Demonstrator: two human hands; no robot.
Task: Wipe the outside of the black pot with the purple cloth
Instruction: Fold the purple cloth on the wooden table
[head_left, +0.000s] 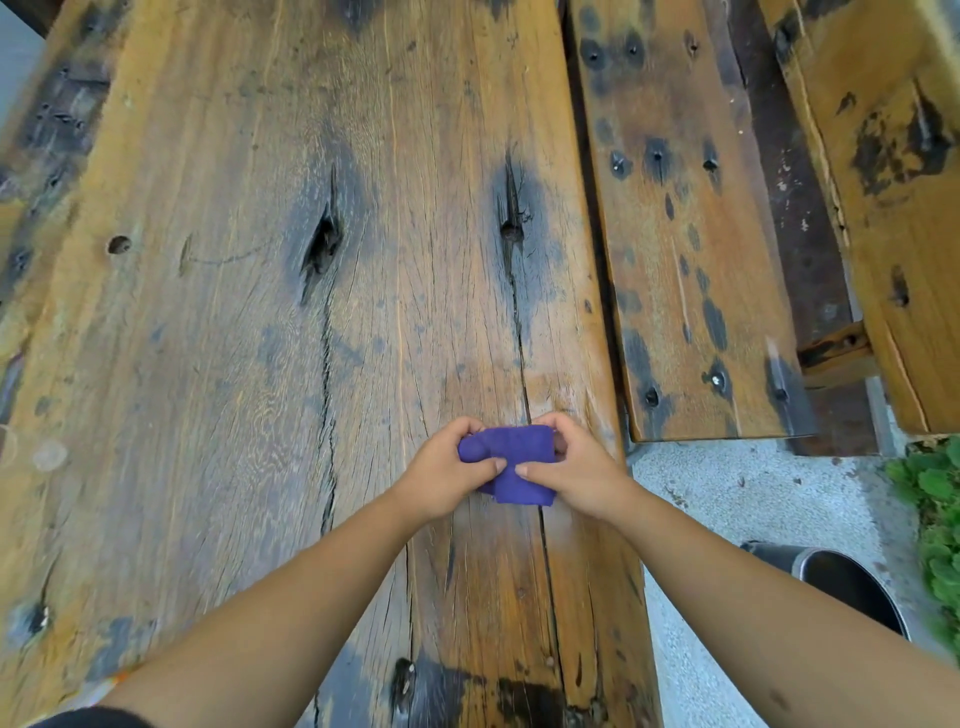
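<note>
Purple cloth (514, 462) pinched between left hand (445, 474) and right hand (571, 467), held over the wooden table (208, 364), what may be the black pot (847, 587) seen low beside the right forearm

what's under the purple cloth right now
The wooden table lies below the purple cloth. The left hand and right hand hold the cloth folded; their fingers curl behind it, hiding whether it touches the wood.

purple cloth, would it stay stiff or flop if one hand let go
Probably flop: the purple cloth bends and folds between the left hand and right hand. It looks light and fuzzy, so likely not slippery.
</note>
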